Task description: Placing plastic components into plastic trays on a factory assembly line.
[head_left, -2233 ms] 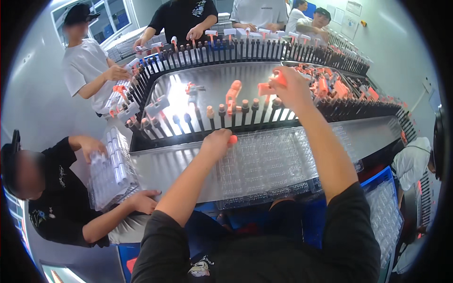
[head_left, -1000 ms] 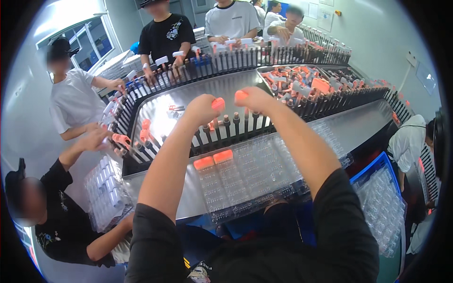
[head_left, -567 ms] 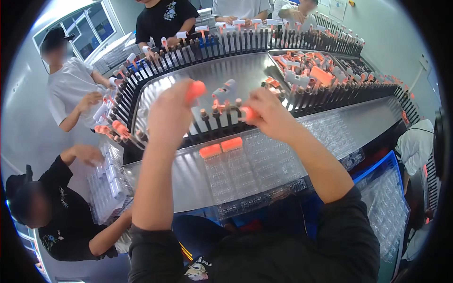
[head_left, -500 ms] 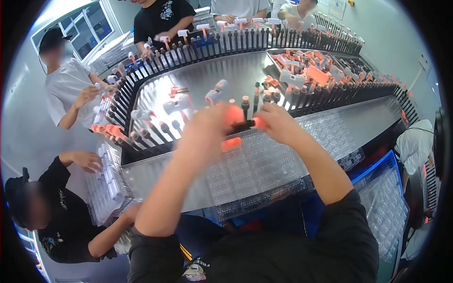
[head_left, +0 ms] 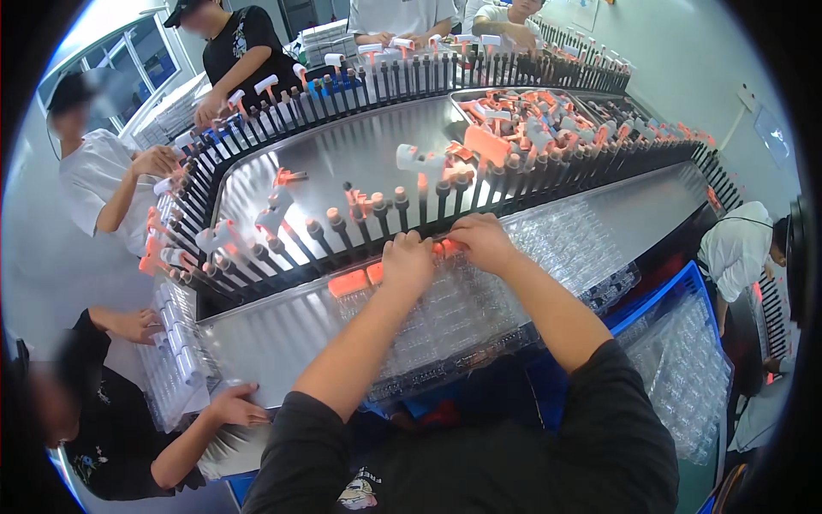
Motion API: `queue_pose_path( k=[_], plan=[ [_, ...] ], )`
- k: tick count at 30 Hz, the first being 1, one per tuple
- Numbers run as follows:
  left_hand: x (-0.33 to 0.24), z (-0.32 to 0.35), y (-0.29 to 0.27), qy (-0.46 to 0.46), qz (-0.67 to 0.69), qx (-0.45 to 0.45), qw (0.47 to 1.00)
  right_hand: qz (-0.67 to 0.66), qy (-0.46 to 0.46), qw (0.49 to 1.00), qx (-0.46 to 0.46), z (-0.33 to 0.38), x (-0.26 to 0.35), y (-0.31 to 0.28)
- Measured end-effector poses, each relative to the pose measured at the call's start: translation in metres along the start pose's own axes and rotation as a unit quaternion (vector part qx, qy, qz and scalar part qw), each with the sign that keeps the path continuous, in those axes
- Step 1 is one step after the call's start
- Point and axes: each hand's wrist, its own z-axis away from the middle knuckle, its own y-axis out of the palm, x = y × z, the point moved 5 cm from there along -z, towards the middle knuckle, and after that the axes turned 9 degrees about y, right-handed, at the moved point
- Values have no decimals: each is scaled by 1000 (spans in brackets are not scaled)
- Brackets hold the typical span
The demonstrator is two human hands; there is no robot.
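The person's bare left hand (head_left: 409, 264) bends over the far edge of the clear plastic moulded tray (head_left: 479, 308), fingers curled downward; I cannot tell whether they grip anything, since the back of the hand hides what is beneath. The bare right hand (head_left: 484, 240) is at the same far edge, farther right, its fingertips bent onto a short bright-orange rounded piece (head_left: 450, 247); whether they pinch it or merely rest on it I cannot tell. Two more bright-orange oblong pieces (head_left: 348, 283) lie at the tray's far left corner; the left forearm covers part of the tray near them.

The tray lies on a shiny metal worktop (head_left: 265, 351); just beyond it a row of upright black posts (head_left: 443, 201) stands between it and a wide metal basin (head_left: 334, 163). A grey-white tubular piece (head_left: 419, 157) sits up beyond the tray; farther off, to the right, is a heap of orange and grey plastic parts (head_left: 531, 128). Right of the tray, a blue plastic crate (head_left: 655, 295) holds clear moulded sheets (head_left: 685, 368); well to its left, a co-worker's hand (head_left: 137, 325) is beside white cylinders (head_left: 177, 334).
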Motion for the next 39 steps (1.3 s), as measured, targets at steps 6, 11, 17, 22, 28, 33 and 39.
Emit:
queue_pose_path(
  k=[6,11,17,22,28,33,39],
  plan=[
    [-29,-17,-120,130,160,-205,957,-112,3,930,-351,-14,53,-110],
    [-46,-27,-169,150,177,-246,941,-33,136,983,-120,-125,60,-119],
    [-92,48,-178,237,282,-118,922,41,-4,978,203,-157,105,-102],
    [-30,151,-149,39,341,-153,927,-134,-112,974,-145,-90,124,-138],
    [86,254,-81,-354,245,-224,875,-62,17,996,65,12,20,-14],
    [92,261,-79,-372,209,-175,887,79,48,994,56,31,22,-2],
    [83,255,-80,-334,179,-138,915,-196,1,965,-172,94,125,-101]
  ],
)
